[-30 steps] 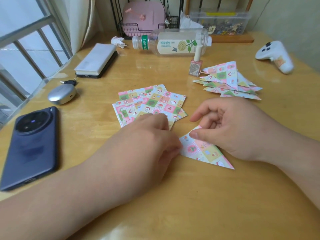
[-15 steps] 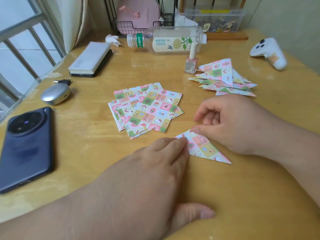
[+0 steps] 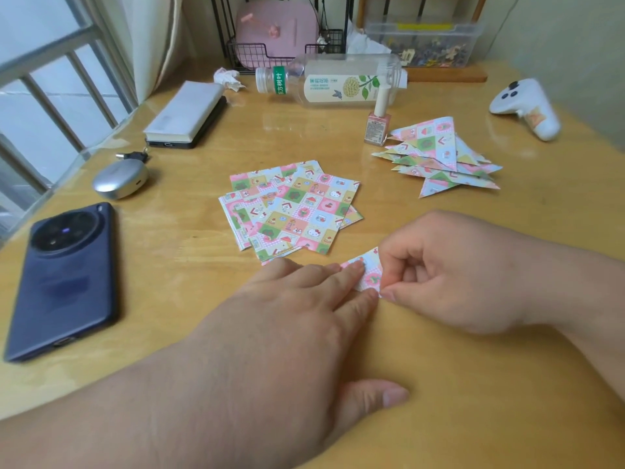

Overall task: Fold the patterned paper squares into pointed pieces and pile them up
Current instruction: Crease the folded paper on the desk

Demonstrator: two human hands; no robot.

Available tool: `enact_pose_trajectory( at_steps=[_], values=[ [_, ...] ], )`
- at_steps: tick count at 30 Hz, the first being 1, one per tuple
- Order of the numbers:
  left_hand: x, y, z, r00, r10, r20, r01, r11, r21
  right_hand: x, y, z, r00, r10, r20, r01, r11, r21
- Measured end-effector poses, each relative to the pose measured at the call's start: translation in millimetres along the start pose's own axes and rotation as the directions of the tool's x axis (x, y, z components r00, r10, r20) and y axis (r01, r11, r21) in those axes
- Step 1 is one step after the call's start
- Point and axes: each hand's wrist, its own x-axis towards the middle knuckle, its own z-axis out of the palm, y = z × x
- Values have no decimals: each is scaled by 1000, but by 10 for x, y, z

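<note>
Pressing with straight, closed fingers [image 3: 350, 276], the left hand [image 3: 304, 319] is pinning the folded paper piece [image 3: 368, 269] just beside the fanned paper squares [image 3: 291, 211]. The right hand [image 3: 456, 275] is pinching its edge, which is probably light and crease-prone.

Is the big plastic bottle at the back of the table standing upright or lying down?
Lying down: the plastic bottle rests on its side, with its neck pointing to the left.
</note>
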Motion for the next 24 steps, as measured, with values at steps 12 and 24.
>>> enact_pose_trajectory(
  at_steps=[12, 24],
  values=[
    [12, -105, -50, 998, 44, 36, -43, 998, -41, 155, -69, -233, 842, 378, 386, -437, 897, 75],
    [15, -148, -68, 996, 74, 55, -69, 993, -101, 42, -17, -278, 766, 466, 443, -519, 855, -1]
  ],
)
